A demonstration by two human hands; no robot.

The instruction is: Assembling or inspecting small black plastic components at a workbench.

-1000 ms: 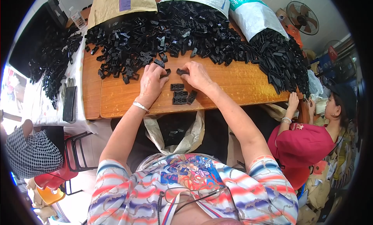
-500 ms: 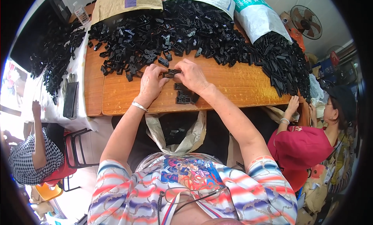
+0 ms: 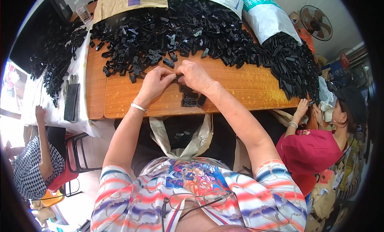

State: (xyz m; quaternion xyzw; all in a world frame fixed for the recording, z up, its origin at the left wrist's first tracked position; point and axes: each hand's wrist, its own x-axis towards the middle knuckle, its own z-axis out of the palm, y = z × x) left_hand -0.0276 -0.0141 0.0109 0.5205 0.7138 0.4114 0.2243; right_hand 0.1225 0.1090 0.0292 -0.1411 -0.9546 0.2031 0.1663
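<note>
My left hand (image 3: 155,84) and my right hand (image 3: 196,77) meet over the wooden table, fingertips pinched on a small black plastic part (image 3: 177,78). Most of that part is hidden by my fingers. Just below my right hand, several black plastic blocks (image 3: 189,100) lie grouped near the table's front edge. Beyond my hands spreads a big heap of loose black plastic parts (image 3: 160,38). A few single pieces, such as one black clip-like part (image 3: 168,63), lie at the heap's near edge.
Sacks, one brown (image 3: 114,6) and one white and green (image 3: 268,20), spill parts at the back. An open sack (image 3: 192,146) hangs at my lap. A co-worker in red (image 3: 316,150) sits at right, another in checks (image 3: 30,168) at left. A black case (image 3: 72,102) lies on white cloth.
My fingers have closed in around the black part, which now shows less. My right hand has shifted slightly left. The co-workers' hands have moved a little.
</note>
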